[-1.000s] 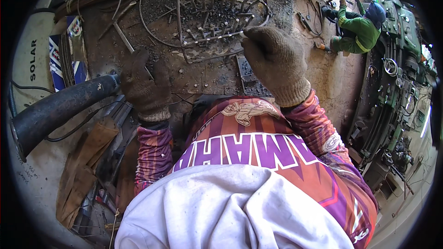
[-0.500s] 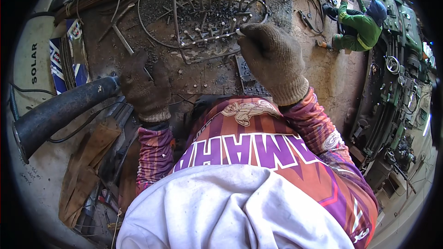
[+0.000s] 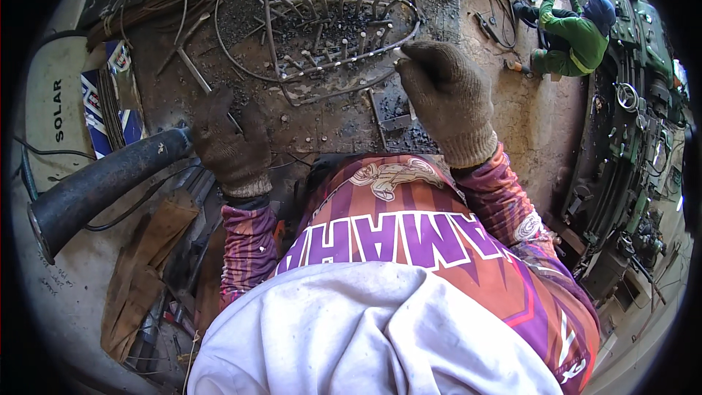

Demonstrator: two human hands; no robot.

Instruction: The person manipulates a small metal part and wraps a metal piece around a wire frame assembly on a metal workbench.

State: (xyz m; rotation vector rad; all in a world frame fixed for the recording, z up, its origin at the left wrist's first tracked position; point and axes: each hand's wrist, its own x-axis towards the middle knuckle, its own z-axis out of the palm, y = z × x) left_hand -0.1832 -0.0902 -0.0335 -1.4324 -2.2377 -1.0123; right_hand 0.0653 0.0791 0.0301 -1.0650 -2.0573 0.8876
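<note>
A rounded frame of bent steel rod (image 3: 281,47) lies on the worktable, with several short rod stubs and white marks along its bars. My right hand (image 3: 450,102), in a brown knit glove, is closed in a pinch on a short white chalk stick (image 3: 398,54). The chalk's tip is just off the frame's near right edge. My left hand (image 3: 230,132), gloved too, is closed round a thin metal bar (image 3: 193,69) at the table's left side. The bar's far end points up and left; the glove hides most of the grip.
Dark metal scraps (image 3: 234,7) litter the worktable (image 3: 322,128). A black pipe (image 3: 110,183) slants at left, beside a box of rods (image 3: 110,110) and cables. A person in green (image 3: 574,40) crouches at far right, near a green machine (image 3: 629,95). An orange-handled tool (image 3: 518,67) lies on the floor.
My right hand has drawn the chalk stick a little to the right, away from the frame's edge. My left hand keeps its grip on the bar. The whole view has shifted slightly.
</note>
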